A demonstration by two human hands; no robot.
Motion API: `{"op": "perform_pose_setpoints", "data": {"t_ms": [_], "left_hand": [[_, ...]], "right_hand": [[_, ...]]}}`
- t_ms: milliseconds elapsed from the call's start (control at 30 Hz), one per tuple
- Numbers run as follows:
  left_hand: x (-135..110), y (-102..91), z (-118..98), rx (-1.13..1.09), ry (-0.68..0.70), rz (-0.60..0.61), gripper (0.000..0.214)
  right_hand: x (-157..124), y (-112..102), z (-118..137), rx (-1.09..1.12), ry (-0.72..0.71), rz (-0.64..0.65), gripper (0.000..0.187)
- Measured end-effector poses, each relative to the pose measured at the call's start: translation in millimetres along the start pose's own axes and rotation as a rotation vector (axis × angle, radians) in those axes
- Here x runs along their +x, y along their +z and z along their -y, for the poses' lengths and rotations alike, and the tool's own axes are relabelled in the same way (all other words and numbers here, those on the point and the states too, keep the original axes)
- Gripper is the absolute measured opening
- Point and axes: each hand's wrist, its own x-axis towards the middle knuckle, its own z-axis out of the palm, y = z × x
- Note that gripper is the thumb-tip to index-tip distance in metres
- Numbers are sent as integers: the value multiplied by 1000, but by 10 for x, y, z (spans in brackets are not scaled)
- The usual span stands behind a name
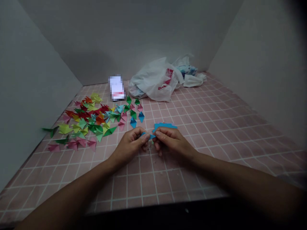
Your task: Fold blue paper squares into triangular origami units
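Between my two hands is a small folded piece of blue paper, its pointed end showing. My left hand pinches it from the left, thumb on top. From the right, the thumb and fingers of my right hand close on its other end. Just behind my right hand lies a stack of blue paper, partly covered by the fingers. Two folded blue paper pieces rest beyond my left hand, near some green and pink ones.
Many folded paper pieces in several colours spread over the left of the pink checked tablecloth. A lit phone stands at the back, beside a white plastic bag. Pale walls enclose the back and sides.
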Motion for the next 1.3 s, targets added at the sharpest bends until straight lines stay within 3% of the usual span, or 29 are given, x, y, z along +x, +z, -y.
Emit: {"op": "perform_pose_setpoints", "data": {"t_ms": [433,833,1300], "left_hand": [[7,38,59,-212,-51,-32,29],[21,8,109,-170,105,-23,18],[-3,4,15,-38,124,-60,17]], "right_hand": [[23,-23,-33,79,4,43,26],[39,-27,-33,216,57,53,24],[36,-39,-27,225,68,76,25]]}}
